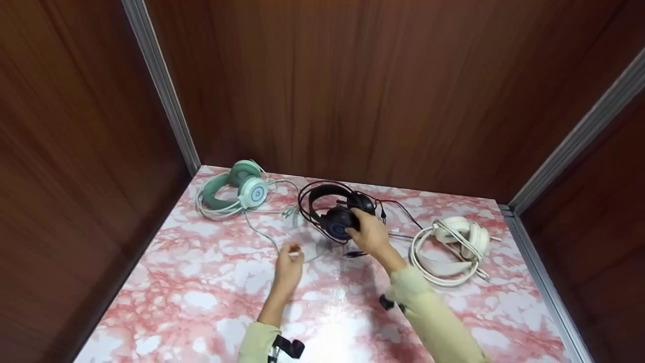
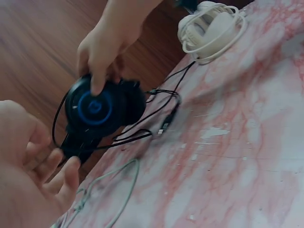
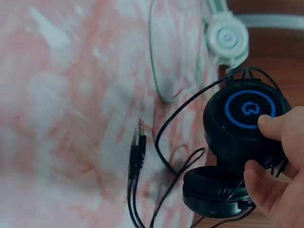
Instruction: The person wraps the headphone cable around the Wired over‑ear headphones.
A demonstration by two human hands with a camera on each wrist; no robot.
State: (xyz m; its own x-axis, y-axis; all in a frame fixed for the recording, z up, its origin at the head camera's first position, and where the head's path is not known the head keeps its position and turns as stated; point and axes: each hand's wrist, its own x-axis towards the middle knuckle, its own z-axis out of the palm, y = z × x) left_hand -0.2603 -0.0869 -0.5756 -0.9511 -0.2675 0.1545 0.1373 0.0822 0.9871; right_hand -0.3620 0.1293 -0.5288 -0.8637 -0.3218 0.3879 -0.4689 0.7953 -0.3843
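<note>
Black over-ear headphones (image 1: 338, 222) with a blue ring on the ear cup are gripped by my right hand (image 1: 370, 233). In the right wrist view, its thumb presses the outer face of that ear cup (image 3: 244, 107), and the second cup hangs beside it. A black cable with metal-tipped plugs (image 3: 137, 152) trails from the headphones. My left hand (image 1: 288, 269) is nearer me, apart from the headphones. Its fingers are loosely bent in the left wrist view, with nothing seen between them. A thin pale green cable (image 2: 128, 185) passes near this hand.
Mint-green headphones (image 1: 252, 193) lie at the back left with their cable looped around. White headphones (image 1: 448, 252) with a coiled cable lie to the right. Brown wood-grain panels (image 1: 327, 91) enclose the red-and-white marbled table (image 1: 201, 302) at the back and sides.
</note>
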